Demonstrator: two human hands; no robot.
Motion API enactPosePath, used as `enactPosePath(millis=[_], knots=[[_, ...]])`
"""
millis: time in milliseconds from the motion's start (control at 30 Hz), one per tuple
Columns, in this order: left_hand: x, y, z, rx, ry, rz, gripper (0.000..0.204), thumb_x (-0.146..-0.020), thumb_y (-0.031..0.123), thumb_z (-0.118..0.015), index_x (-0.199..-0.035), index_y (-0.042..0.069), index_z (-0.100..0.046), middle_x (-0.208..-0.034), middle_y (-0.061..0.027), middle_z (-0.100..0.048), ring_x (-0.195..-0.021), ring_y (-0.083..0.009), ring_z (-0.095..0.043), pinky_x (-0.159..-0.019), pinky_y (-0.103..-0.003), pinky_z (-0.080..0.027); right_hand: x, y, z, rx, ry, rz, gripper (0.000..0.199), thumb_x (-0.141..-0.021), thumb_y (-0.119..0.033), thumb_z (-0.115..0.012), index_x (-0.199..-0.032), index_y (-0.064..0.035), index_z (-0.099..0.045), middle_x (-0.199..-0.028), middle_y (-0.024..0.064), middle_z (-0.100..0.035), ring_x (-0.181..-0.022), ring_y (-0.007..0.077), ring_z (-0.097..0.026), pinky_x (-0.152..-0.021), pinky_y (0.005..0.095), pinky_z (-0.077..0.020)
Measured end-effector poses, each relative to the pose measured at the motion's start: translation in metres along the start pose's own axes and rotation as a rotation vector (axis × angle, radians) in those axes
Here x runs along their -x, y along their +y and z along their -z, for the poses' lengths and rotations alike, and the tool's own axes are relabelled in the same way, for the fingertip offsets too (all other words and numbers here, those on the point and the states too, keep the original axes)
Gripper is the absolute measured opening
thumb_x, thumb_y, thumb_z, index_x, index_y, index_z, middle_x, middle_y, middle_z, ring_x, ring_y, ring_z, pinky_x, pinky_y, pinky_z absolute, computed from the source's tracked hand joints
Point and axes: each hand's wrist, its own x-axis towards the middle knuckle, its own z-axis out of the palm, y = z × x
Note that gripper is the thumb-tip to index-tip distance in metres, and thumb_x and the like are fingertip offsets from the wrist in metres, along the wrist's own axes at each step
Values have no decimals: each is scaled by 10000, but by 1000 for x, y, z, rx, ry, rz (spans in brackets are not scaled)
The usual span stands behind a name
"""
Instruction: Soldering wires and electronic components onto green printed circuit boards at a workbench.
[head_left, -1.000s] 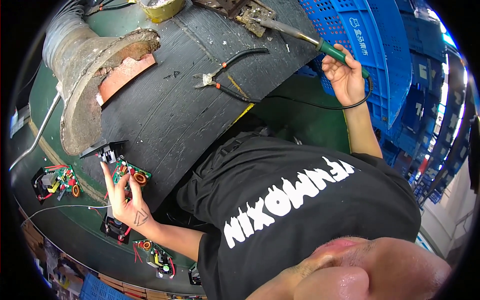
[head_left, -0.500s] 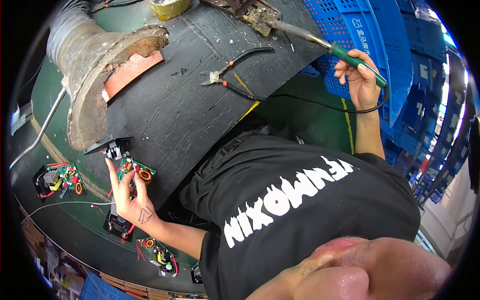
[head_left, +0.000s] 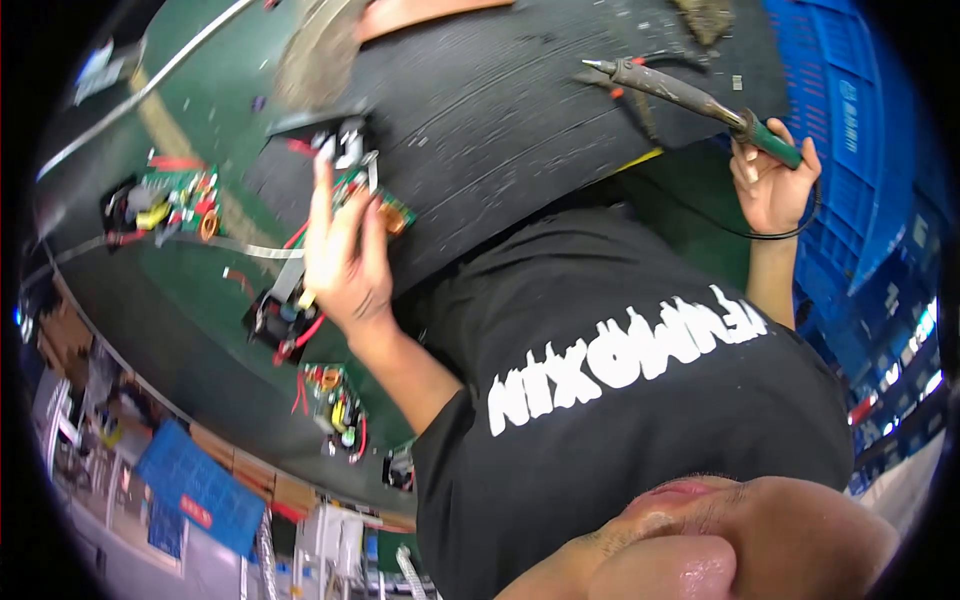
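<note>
In my right hand (head_left: 775,185) is a soldering iron (head_left: 690,100), gripped by its green handle, its bare tip pointing left above the black mat. My left hand (head_left: 350,255) is closed on a thin silvery solder wire (head_left: 265,250), which trails off to the left; a short end shows by the fingertips. Its extended index finger reaches a black metal plate with a grey part (head_left: 350,145). Below the fingers lies a green circuit board (head_left: 400,215) with a copper coil, partly covered by the hand. Whether the hand also grips the board is hidden.
More circuit boards (head_left: 210,190) with red wires lie left and below on the green bench. Blurred cutting pliers (head_left: 645,112) rest on the black mat (head_left: 480,130) behind the iron. A blue crate (head_left: 850,130) stands at right. The iron's black cord (head_left: 700,220) loops below my right hand.
The soldering iron has come away from the dirty block at the back, its tip now free. My view has shifted, so the bench appears higher and further right. My left hand stays at the board.
</note>
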Motion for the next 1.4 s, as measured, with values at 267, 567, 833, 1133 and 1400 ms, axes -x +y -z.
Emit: enactPosePath(millis=[267, 567, 833, 1133, 1400], knots=[[3, -7, 3, -24, 16, -24, 160, -741, 25, -737, -900, 20, -716, -1217, -204, -622, -739, -197, -631, -706, -283, -495, -7, 77, -43, 201, -177, -32, 536, -938, -423, -403, -1190, 27, -550, -1001, 246, -640, -709, 253, -642, -508, 256, -511], [5, -11, 5, -36, -29, -105, 110, -788, -25, -708, -897, -22, -712, -1256, -206, -600, -703, -137, -664, -605, -219, -509, -8, 103, -56, 283, -219, 32, 553, -935, -404, -375, -1197, 52, -544, -945, 273, -646, -705, 264, -651, -539, 287, -529], [4, -14, 2, -16, 24, -101, 95, -789, -6, -716, -884, -7, -716, -1235, -193, -617, -745, -158, -674, -644, -227, -523, -6, 119, -71, 334, -201, 12, 535, -948, -367, -357, -1206, 67, -534, -938, 282, -652, -735, 276, -664, -569, 302, -539], [5, -17, 0, -82, 32, -126, 93, -770, 36, -733, -862, 30, -719, -1226, -134, -636, -765, -188, -670, -675, -252, -518, -8, 124, -72, 318, -189, 4, 528, -954, -367, -349, -1213, 54, -535, -939, 278, -651, -739, 276, -662, -570, 311, -537], [5, -14, 0, -95, 38, -102, 90, -775, 43, -730, -863, 33, -721, -1224, -128, -638, -788, -197, -670, -686, -259, -517, -10, 125, -73, 343, -204, 0, 530, -955, -367, -342, -1214, 56, -531, -933, 276, -650, -733, 271, -662, -569, 306, -537]])
